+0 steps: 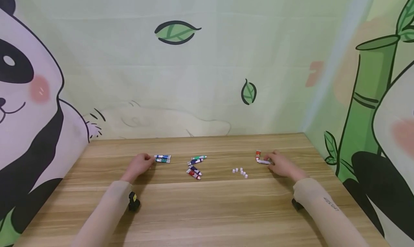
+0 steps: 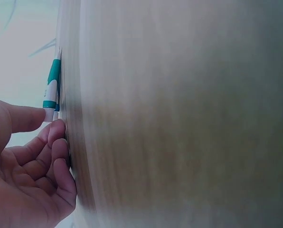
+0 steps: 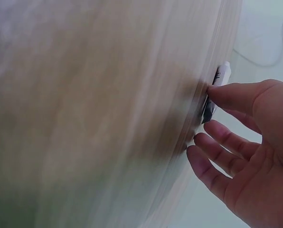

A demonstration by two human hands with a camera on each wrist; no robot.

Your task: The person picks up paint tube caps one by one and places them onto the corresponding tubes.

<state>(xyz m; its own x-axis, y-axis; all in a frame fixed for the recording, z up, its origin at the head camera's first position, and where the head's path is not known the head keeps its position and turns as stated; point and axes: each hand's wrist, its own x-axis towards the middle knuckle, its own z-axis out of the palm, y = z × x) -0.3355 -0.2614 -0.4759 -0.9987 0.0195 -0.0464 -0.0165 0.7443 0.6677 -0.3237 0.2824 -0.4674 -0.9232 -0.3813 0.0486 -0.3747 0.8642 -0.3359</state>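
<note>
My left hand (image 1: 139, 165) pinches the white-capped end of a teal-and-white paint tube (image 2: 51, 85) between thumb and fingers. Right beside it, partly hidden behind it in the left wrist view, lies a blue paint tube (image 1: 162, 156). On the right, the thumb and index finger of my right hand (image 1: 282, 164) pinch a white paint tube (image 3: 221, 74) by its dark end. Its other end meets an orange-red paint tube (image 1: 258, 154) lying at an angle to it. The other fingers of the right hand are loosely spread.
Between the hands lie a green tube (image 1: 198, 157), two dark blue-purple tubes (image 1: 195, 162) and a red tube (image 1: 193, 173). Several small white cap-like pieces (image 1: 241, 171) are scattered left of the right hand. The wooden table (image 1: 194, 214) meets a printed cloth backdrop (image 1: 207, 78).
</note>
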